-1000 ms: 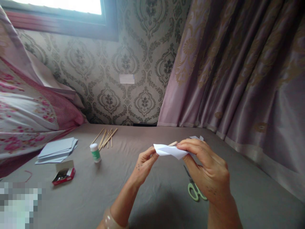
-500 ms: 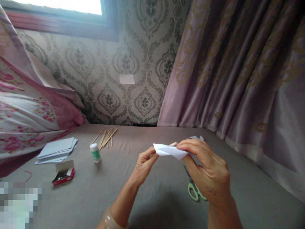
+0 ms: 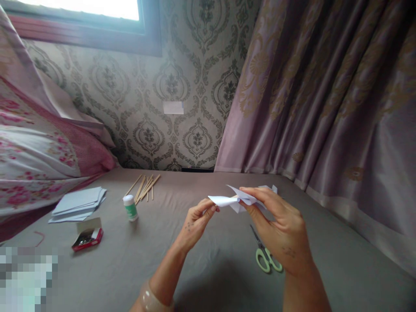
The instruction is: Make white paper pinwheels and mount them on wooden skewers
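Observation:
A folded piece of white paper (image 3: 222,200), its flaps standing out at several angles, is held above the table between my two hands. My right hand (image 3: 281,225) pinches its right part between thumb and fingers. At the paper's left tip, the thumb and fingers of my left hand (image 3: 196,223) are pressed together; the paper hides what they grip. Below my right hand, scissors (image 3: 266,259) with pale green handles lie on the table, blades pointing away. Behind that hand are some white paper pieces (image 3: 274,189), partly covered.
On the left lie a stack of white paper (image 3: 76,203), several wooden sticks (image 3: 143,190), an upright white-and-green bottle (image 3: 130,209) and an open red box (image 3: 87,239) with small metal items. Curtains (image 3: 312,108) hang along the right side of the grey-covered table (image 3: 182,281).
My right hand has shifted slightly left and turned the paper, so a flap now points up. The wooden stick seen behind the paper is now mostly hidden. More of the scissors shows.

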Motion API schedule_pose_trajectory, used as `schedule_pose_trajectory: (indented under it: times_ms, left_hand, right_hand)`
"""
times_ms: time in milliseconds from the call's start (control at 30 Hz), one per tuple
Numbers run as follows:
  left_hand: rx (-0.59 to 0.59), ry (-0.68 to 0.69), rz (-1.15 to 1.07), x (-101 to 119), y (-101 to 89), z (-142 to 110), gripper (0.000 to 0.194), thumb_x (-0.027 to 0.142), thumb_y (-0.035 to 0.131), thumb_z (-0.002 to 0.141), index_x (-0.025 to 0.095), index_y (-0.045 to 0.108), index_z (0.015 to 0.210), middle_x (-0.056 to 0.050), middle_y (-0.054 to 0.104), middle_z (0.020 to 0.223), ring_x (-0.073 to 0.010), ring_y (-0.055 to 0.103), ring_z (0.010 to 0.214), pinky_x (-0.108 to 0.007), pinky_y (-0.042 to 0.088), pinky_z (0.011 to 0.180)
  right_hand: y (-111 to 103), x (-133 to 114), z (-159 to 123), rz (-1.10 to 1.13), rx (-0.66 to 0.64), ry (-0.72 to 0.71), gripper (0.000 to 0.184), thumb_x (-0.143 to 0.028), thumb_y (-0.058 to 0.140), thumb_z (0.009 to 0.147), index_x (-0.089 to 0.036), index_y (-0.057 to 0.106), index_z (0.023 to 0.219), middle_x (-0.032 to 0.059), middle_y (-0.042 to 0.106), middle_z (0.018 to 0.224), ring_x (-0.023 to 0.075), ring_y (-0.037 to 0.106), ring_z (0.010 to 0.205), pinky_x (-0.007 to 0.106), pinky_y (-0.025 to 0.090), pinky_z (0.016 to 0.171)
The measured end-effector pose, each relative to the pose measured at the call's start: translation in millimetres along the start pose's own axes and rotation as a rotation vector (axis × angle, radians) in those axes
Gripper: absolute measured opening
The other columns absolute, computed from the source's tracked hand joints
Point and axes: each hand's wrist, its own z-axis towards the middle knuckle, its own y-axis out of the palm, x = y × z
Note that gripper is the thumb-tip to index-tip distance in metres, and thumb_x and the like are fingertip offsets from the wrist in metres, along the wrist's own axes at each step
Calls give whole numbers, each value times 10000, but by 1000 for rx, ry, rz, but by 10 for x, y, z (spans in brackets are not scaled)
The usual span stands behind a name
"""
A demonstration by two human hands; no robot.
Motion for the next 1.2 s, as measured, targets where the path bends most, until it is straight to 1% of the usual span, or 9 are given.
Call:
schedule_pose_trajectory:
  times_ms: [133, 333, 467, 567, 633, 700, 767, 900, 1200]
  left_hand:
    - [-1, -24, 64, -34, -66, 21, 269, 404, 613, 841, 162, 729, 861, -61, 659, 855, -194, 568, 879, -310, 408, 857]
    - [-2, -170, -63, 53, -83, 19, 313, 342, 752, 704, 153, 711, 949, -76, 701, 910, -219, 611, 929, -326, 439, 862]
    - [17, -237, -191, 127, -38, 36, 355, 342, 804, 643, 133, 688, 904, -71, 700, 888, -206, 628, 884, -348, 458, 867]
    - [134, -274, -229, 106, -42, 57, 593, 321, 844, 586, 130, 621, 1101, -61, 680, 876, -172, 633, 785, -335, 485, 803]
    - [232, -287, -229, 79, -71, 67, 904, 289, 868, 548, 172, 451, 1342, -74, 657, 974, -148, 632, 744, -313, 499, 748]
    - [253, -274, -228, 62, -116, 69, 1051, 277, 873, 537, 244, 327, 1435, -99, 617, 1109, -139, 637, 747, -295, 509, 707]
    - [192, -269, -209, 59, -163, 66, 879, 300, 860, 556, 228, 477, 1344, -99, 624, 1113, -141, 636, 753, -279, 514, 679]
    - [75, -305, -168, 71, -215, 52, 393, 351, 814, 604, 123, 723, 910, -69, 687, 814, -163, 623, 737, -265, 515, 652]
    - [51, -381, -108, 48, -220, 48, 360, 363, 778, 590, 99, 769, 834, -61, 697, 699, -155, 597, 646, -262, 481, 613]
  right_hand:
    - [102, 133, -2, 116, -36, 172, 110, -228, 603, 876, -205, 694, 935, 25, 721, 893, 161, 675, 828, 265, 522, 770]
    - [349, 324, -50, 301, -134, 577, 299, -417, 690, 762, -154, 739, 895, 64, 743, 845, 218, 675, 777, 309, 517, 711]
    - [516, 329, -91, 422, -209, 717, 370, -465, 737, 681, -147, 752, 870, 73, 747, 816, 227, 670, 750, 316, 507, 695]
    - [616, 301, -125, 467, -251, 762, 369, -454, 743, 669, -141, 756, 865, 74, 746, 793, 215, 662, 707, 303, 497, 657]
    - [666, 290, -148, 492, -279, 779, 367, -443, 738, 678, -138, 757, 880, 80, 750, 811, 218, 667, 716, 302, 496, 660]
    - [704, 293, -168, 520, -309, 796, 363, -433, 733, 688, -138, 756, 899, 85, 755, 850, 226, 677, 756, 308, 500, 692]
    - [729, 304, -182, 552, -336, 817, 354, -420, 735, 691, -142, 756, 908, 86, 759, 877, 226, 683, 783, 312, 500, 725]
    - [757, 330, -203, 625, -369, 889, 350, -409, 769, 648, -139, 764, 870, 83, 762, 835, 216, 688, 754, 302, 504, 708]
    - [881, 403, -289, 718, -367, 1020, 354, -422, 834, 524, -144, 764, 731, 68, 755, 752, 198, 681, 698, 302, 501, 715]
